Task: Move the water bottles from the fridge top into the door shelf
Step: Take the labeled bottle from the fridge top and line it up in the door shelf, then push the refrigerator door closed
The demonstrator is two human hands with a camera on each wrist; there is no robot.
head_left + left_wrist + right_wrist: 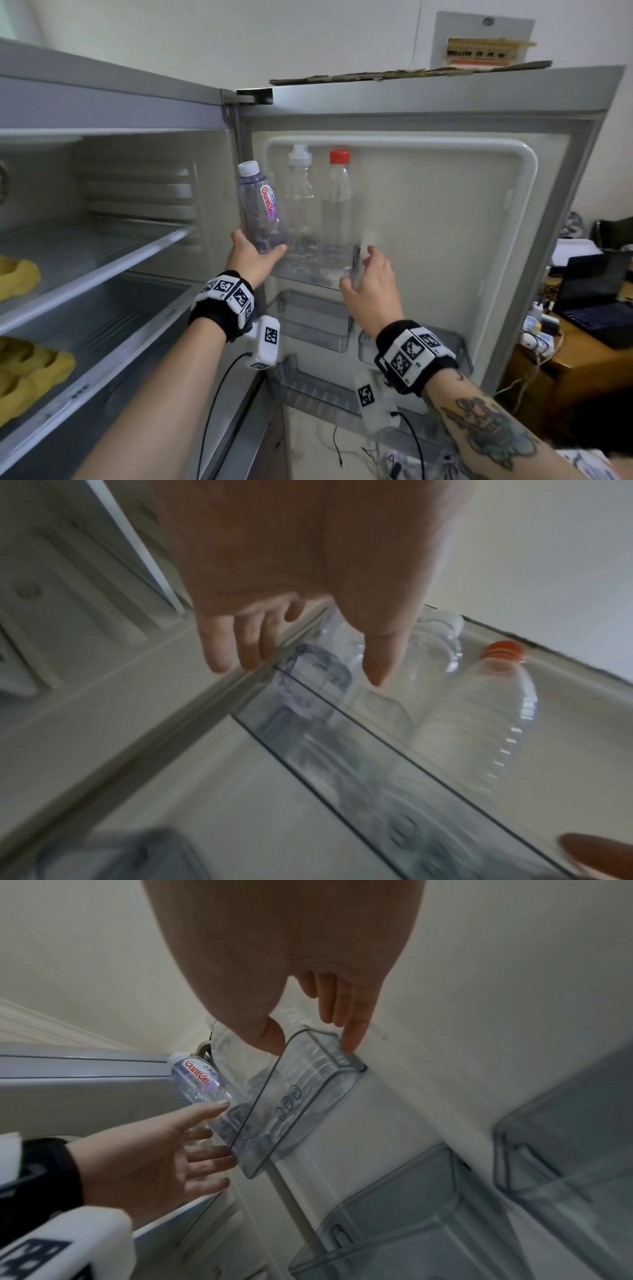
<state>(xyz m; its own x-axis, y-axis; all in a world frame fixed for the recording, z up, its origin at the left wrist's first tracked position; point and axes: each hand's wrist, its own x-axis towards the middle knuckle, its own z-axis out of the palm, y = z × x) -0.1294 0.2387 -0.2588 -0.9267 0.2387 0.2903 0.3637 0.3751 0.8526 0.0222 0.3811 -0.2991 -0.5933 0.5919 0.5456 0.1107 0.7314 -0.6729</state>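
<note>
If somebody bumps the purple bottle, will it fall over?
Probably it could. The purple bottle is tall and narrow and already leans at the shelf's left end. The left hand touches only its bottom part. Its smooth plastic looks slippery, though the clear door shelf wall should catch its base.

Three views on one open fridge door

The head camera looks forward and slightly down from behind both forearms at the door shelf (310, 275) and fridge interior. The left wrist camera sits very close, looking steeply up along the fingers at the door shelf (342, 748). The right wrist camera looks up from below. All three share the shelf and its bottles.
</note>
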